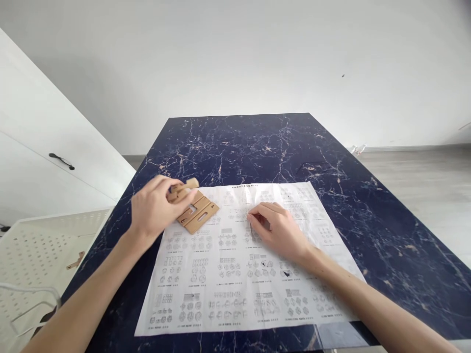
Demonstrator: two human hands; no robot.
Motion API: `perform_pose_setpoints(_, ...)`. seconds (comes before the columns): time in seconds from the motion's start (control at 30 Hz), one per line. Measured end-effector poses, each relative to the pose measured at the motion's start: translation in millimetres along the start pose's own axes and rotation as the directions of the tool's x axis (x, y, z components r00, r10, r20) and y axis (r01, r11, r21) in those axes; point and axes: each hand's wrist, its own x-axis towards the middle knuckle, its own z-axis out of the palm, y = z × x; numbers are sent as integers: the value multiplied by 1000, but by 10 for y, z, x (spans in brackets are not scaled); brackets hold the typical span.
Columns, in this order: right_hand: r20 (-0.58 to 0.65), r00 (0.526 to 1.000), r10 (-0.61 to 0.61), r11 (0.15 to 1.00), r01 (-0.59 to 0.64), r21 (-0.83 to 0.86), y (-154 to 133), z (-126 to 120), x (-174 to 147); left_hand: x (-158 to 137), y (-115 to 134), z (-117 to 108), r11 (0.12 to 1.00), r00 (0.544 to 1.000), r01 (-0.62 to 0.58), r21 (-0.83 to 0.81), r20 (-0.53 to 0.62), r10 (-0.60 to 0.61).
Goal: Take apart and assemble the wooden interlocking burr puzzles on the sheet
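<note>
My left hand (154, 203) is closed around small wooden puzzle pieces (191, 184), one with a blocky end sticking out past my fingers and slightly blurred. Under its thumb are flat wooden pieces (201, 215) side by side, with slots cut in them and the numbers 2 and 3 marked on them. They overlap the upper left of a large printed paper sheet (224, 269) covered in rows of small diagrams. My right hand (277, 228) rests on the sheet's right half, fingers curled and fingertips together, with nothing visible in them.
The sheet lies on a dark blue marble-patterned table (235, 147). Left of the table are a white cabinet with a black handle (62, 162) and a perforated white surface (37, 250) with a white cable. Clear plastic (338, 336) shows at the near edge. A wall stands behind.
</note>
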Motion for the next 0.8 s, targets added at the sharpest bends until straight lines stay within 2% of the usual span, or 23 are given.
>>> perform_pose_setpoints(0.07, -1, 1000, -1, 1000, 1, 2, 3, 3, 4, -114, 257, -24, 972, 980, -194, -132, 12, 197)
perform_pose_setpoints(0.17, -15, 1000, 20, 1000, -19, 21, -3, -2, 12, -342, 648, -44, 849, 899, -424, -315, -31, 438)
perform_pose_setpoints(0.3, -39, 998, 46, 998, -44, 55, -23, -16, 24, -594, 957, -19, 764, 844, -482, -429, 7, 536)
perform_pose_setpoints(0.4, -38, 999, 38, 998, -36, 53, -26, -12, 23, -650, 988, 34, 774, 843, -424, -470, 106, 527)
perform_pose_setpoints(0.53, -42, 998, 43, 998, -41, 50, -9, 5, 13, -594, 889, 88, 844, 883, -284, -454, 219, 415)
perform_pose_setpoints(0.63, -35, 998, 58, 998, -56, 41, 0, 5, 10, -522, 788, 102, 886, 909, -220, -407, 245, 338)
perform_pose_setpoints(0.8, -32, 998, 53, 998, -52, 45, -8, -15, 6, -429, 647, 123, 916, 932, -192, -352, 228, 283)
